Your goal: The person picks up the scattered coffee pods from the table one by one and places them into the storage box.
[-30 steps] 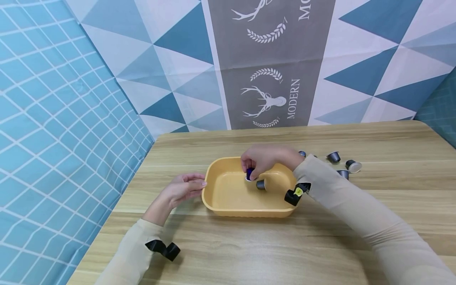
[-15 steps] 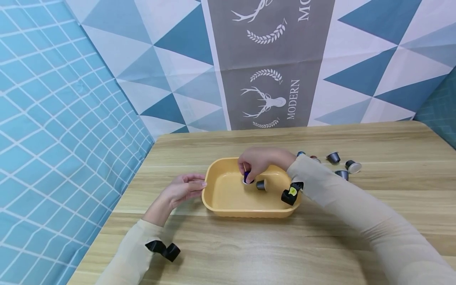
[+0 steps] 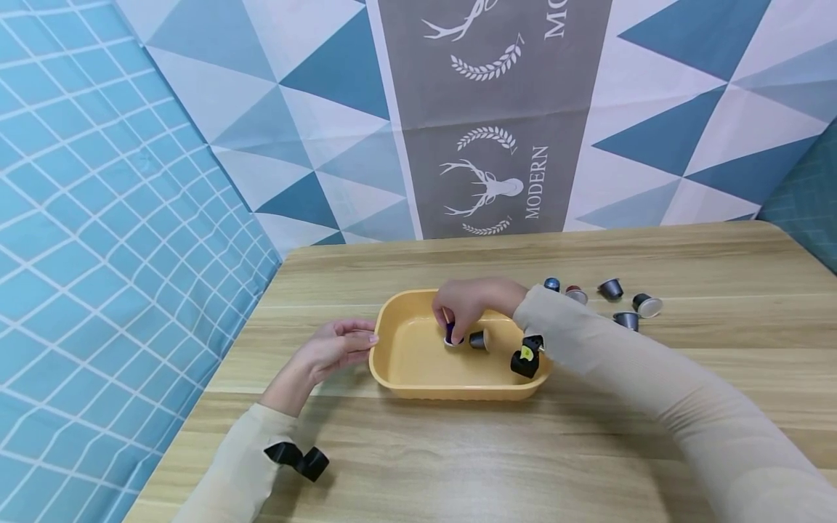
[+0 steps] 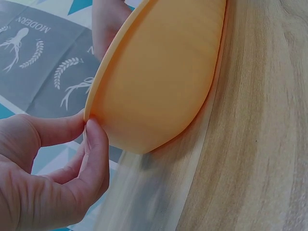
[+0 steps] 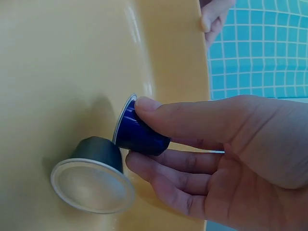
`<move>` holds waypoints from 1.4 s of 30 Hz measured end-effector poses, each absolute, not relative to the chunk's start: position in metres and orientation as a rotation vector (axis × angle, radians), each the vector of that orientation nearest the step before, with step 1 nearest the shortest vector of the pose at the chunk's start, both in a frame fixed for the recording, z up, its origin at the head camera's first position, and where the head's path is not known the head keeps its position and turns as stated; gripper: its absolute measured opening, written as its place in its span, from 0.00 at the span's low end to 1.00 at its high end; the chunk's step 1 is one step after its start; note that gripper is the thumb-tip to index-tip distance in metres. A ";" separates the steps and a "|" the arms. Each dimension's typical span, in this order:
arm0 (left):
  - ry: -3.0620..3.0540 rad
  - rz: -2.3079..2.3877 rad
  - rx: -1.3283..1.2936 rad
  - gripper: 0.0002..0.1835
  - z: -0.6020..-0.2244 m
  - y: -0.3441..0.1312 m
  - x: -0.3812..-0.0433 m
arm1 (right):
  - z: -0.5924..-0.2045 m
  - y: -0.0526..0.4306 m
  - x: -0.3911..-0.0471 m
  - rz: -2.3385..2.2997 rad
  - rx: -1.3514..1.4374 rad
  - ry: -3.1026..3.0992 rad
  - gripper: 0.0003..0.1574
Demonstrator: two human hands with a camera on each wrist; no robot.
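A dark blue coffee capsule point(image 5: 137, 130) is pinched between the thumb and fingers of my right hand point(image 3: 461, 305), low inside a yellow plastic tub point(image 3: 451, 392). Its foil lid faces down towards the tub's floor. Right beside it, a dark grey coffee capsule point(image 5: 98, 154) lies on its side in the tub, pale lid showing in the right wrist view. At the tub's left end, my left hand point(image 3: 336, 345) pinches the rim between thumb and index finger point(image 4: 98, 149), its other fingers curled below.
Several more capsules lie on the wooden table point(image 3: 458, 465) to the tub's right: a blue one point(image 3: 552, 284), a reddish-brown one point(image 3: 575, 293), and grey and dark ones such as the pale-lidded capsule point(image 3: 647, 306). A patterned backdrop point(image 3: 327, 131) stands behind the table.
My right hand has moved slightly left and down in the tub with the blue capsule. More of the capsules beyond its sleeve now show. The left hand stays at the rim.
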State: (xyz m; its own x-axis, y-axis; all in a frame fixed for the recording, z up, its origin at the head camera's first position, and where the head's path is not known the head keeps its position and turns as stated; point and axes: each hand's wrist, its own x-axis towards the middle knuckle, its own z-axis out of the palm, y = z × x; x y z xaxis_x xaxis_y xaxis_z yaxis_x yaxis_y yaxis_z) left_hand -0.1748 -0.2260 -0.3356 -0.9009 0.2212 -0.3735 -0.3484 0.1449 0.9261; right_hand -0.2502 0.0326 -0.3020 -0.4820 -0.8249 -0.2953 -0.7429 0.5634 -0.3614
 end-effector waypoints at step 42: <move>2.013 1.807 -0.103 0.21 -0.334 -0.225 -0.172 | -0.281 0.061 -0.237 -0.323 -1.245 2.441 0.21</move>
State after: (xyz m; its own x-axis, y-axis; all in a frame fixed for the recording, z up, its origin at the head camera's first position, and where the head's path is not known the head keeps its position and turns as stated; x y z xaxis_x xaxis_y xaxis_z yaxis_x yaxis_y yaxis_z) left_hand -0.1721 -0.2253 -0.3345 -0.9044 0.2269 -0.3614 -0.3349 0.1472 0.9307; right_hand -0.2365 0.0608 -0.2807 -0.5350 -0.8134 -0.2285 -0.7261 0.5809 -0.3679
